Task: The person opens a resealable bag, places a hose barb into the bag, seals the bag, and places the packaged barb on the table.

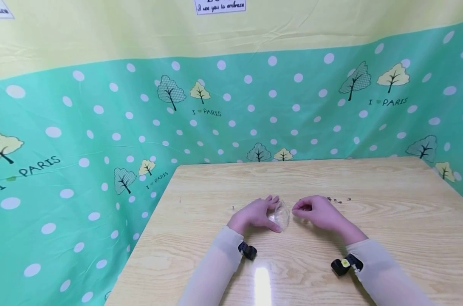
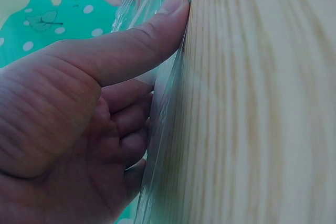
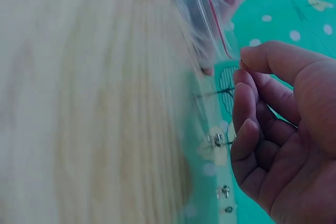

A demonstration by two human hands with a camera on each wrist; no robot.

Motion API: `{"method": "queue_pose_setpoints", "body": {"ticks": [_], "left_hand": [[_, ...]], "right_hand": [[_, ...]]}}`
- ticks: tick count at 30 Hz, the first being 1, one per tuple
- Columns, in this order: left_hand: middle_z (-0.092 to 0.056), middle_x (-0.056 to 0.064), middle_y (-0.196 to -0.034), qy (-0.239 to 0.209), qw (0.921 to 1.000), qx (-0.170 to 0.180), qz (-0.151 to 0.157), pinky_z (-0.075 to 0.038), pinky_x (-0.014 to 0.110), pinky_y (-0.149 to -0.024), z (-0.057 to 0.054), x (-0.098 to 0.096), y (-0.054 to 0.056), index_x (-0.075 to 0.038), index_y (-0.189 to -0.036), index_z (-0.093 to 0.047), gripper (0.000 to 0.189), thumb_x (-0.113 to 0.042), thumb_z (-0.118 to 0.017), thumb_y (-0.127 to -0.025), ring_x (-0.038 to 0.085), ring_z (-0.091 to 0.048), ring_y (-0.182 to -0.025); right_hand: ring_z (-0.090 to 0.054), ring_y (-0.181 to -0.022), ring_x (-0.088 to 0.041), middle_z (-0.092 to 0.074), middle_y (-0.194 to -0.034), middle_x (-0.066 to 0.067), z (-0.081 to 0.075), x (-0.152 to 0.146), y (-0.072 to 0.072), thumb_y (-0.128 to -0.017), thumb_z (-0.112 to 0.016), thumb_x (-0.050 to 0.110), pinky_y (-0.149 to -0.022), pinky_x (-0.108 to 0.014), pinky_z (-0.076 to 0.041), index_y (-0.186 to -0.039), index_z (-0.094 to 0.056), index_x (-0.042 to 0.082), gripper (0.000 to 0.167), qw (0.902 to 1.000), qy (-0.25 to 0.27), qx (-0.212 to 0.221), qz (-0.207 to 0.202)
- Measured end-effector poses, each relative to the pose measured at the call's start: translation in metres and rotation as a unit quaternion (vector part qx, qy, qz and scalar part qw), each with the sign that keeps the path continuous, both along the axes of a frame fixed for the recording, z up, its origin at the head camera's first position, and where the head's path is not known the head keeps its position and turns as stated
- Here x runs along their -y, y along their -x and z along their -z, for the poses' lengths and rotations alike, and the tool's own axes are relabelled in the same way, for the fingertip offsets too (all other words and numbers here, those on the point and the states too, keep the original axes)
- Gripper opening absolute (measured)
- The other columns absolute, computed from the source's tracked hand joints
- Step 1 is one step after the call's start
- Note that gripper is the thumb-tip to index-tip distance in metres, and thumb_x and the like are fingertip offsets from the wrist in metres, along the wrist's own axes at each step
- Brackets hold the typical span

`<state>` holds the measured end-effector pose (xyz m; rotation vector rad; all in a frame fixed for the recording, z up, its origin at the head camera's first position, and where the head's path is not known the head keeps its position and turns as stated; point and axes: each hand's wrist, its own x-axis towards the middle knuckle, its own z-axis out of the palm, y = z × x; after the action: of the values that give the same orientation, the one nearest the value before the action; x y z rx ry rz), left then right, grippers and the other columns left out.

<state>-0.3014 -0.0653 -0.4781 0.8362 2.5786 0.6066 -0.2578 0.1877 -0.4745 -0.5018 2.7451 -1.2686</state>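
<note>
A clear plastic zip bag [image 1: 281, 216] with a red strip along its mouth [image 3: 218, 22] lies on the wooden table. My left hand [image 1: 256, 213] holds it between thumb [image 2: 157, 27] and fingers, the mouth facing right. Just right of that mouth, my right hand [image 1: 318, 211] has thumb and forefinger tips [image 3: 254, 56] pinched together. A tiny dark speck shows between them, mostly hidden by the fingertips; I cannot tell what it is. Several small shiny metal pieces [image 3: 218, 140] lie on the table beyond the right hand.
More of the metal pieces [image 1: 340, 202] are strewn right of the hand on the table [image 1: 399, 238]. A tiny bit [image 1: 233, 208] lies left of the left hand. Behind the table hangs a green and yellow printed cloth [image 1: 254, 106]. Each wrist carries a small black camera [image 1: 248, 250].
</note>
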Motion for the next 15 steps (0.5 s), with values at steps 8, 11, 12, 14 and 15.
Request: {"method": "queue_pose_setpoints", "body": {"ticks": [8,11,12,14,15], "left_hand": [[-0.026,-0.007,-0.175,-0.009,0.9999,0.006,-0.005,-0.016,0.041,-0.132,-0.003,-0.002,0.0,-0.019,-0.164,-0.044,0.099,-0.041,-0.094,-0.082,0.02,-0.017,-0.163],[-0.027,-0.006,-0.174,-0.006,1.0,0.003,-0.002,-0.016,0.041,-0.132,-0.003,-0.002,0.0,-0.019,-0.164,-0.044,0.098,-0.041,-0.094,-0.082,0.02,-0.018,-0.163],[-0.027,-0.006,-0.175,-0.005,1.0,0.002,-0.001,-0.017,0.042,-0.132,-0.003,-0.001,-0.001,-0.019,-0.164,-0.044,0.098,-0.041,-0.094,-0.082,0.021,-0.018,-0.163],[-0.027,-0.005,-0.175,-0.002,1.0,0.0,0.001,-0.018,0.042,-0.132,-0.002,-0.001,-0.001,-0.019,-0.164,-0.044,0.098,-0.042,-0.094,-0.082,0.022,-0.019,-0.163],[-0.027,-0.005,-0.175,0.0,1.0,-0.001,0.001,-0.018,0.042,-0.132,-0.002,-0.001,-0.001,-0.019,-0.164,-0.044,0.098,-0.042,-0.093,-0.083,0.022,-0.019,-0.163]], "right_hand": [[-0.065,-0.082,-0.015,-0.074,-0.095,0.002,-0.003,0.009,-0.003,-0.099,-0.078,0.025,-0.074,-0.031,-0.056,-0.109,-0.081,0.01,0.018,0.9998,0.004,-0.003,0.021],[-0.065,-0.083,-0.015,-0.074,-0.096,0.002,-0.002,0.01,-0.003,-0.099,-0.078,0.024,-0.074,-0.031,-0.056,-0.109,-0.081,0.01,0.017,0.9996,0.005,-0.003,0.027],[-0.065,-0.083,-0.015,-0.074,-0.096,0.002,-0.001,0.011,-0.003,-0.099,-0.078,0.024,-0.074,-0.031,-0.056,-0.109,-0.081,0.01,0.017,0.9996,0.005,-0.003,0.028],[-0.065,-0.084,-0.015,-0.074,-0.096,0.002,0.0,0.012,-0.003,-0.099,-0.078,0.023,-0.075,-0.03,-0.056,-0.109,-0.081,0.01,0.016,0.9995,0.005,-0.004,0.032],[-0.065,-0.084,-0.014,-0.074,-0.097,0.002,0.0,0.013,-0.004,-0.099,-0.078,0.023,-0.075,-0.03,-0.057,-0.109,-0.081,0.01,0.016,0.9993,0.006,-0.005,0.035]]}}
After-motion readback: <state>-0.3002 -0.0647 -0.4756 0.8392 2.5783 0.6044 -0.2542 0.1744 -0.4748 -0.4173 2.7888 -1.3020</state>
